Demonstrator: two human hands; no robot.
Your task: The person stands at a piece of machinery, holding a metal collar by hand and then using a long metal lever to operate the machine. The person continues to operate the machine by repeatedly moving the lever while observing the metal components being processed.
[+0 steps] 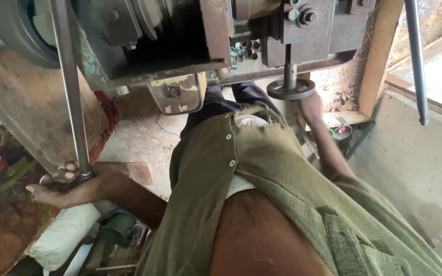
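Note:
My left hand (pixel 60 185) is closed around the lower end of a long steel rod (pixel 70 87) that runs up past the left side of a heavy, rusty machine (pixel 180 36). My right hand (pixel 311 108) reaches forward to a small round handwheel (pixel 291 90) on a vertical shaft under the machine's right side. It rests against the wheel's rim, and its fingers are hidden behind it. My green buttoned shirt (pixel 277 174) fills the middle of the view.
A second steel rod (pixel 415 61) hangs at the right. Several small metal pieces (pixel 246 48) sit on the machine. A worn yellow plate (pixel 177 94) hangs below it. A white sack (pixel 62 236) and clutter lie at the lower left, and a concrete floor (pixel 415 163) is at the right.

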